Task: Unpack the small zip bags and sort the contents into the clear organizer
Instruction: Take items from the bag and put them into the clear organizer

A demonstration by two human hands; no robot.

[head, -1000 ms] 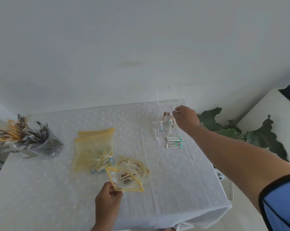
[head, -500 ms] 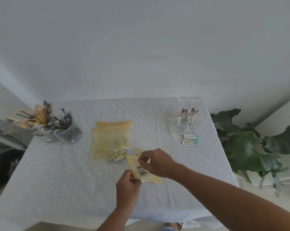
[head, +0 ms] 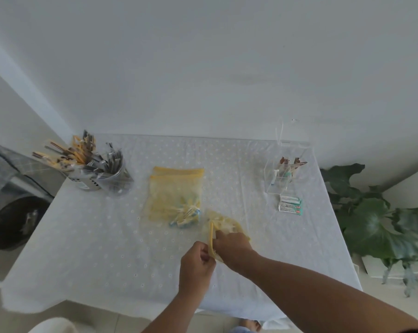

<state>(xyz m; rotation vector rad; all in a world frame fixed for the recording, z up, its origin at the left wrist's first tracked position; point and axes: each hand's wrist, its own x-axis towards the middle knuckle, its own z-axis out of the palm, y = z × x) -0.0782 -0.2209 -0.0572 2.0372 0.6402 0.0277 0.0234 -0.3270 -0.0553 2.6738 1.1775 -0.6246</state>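
Both hands meet at table centre, near edge; left hand [head: 195, 265] pinched shut on near lip of small zip bag [head: 223, 225], right hand [head: 233, 246] closed on or in its mouth w/ fingers hidden, so contents grip can't be told; bag's long axis runs near-to-far; clear organizer [head: 281, 180] sits far right, well apart, nearer right hand; bigger yellow bags [head: 175, 195] lie far left of hands.
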